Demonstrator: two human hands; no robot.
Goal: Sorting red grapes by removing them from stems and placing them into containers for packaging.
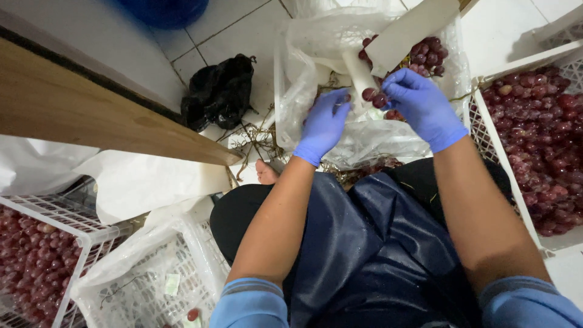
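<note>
A small cluster of dark red grapes is being pinched between the thumb and fingertips of the right hand in a blue disposable glove, just above a crinkled clear plastic bag lining a white crate in front of the knees. The left hand, gloved in the same blue, is being held beside it with its fingers curled together near the stem; whether a small tool is being gripped there cannot be told. By the look of it, grapes are being trimmed or picked from a bunch, and the sorting step is being worked through. More red grapes are lying in the bag beyond. The next move is judged to call for a gentle grip, so no berries are being crushed. 2 white mesh crates of red grapes, one right and one left, are flanking the person.
</note>
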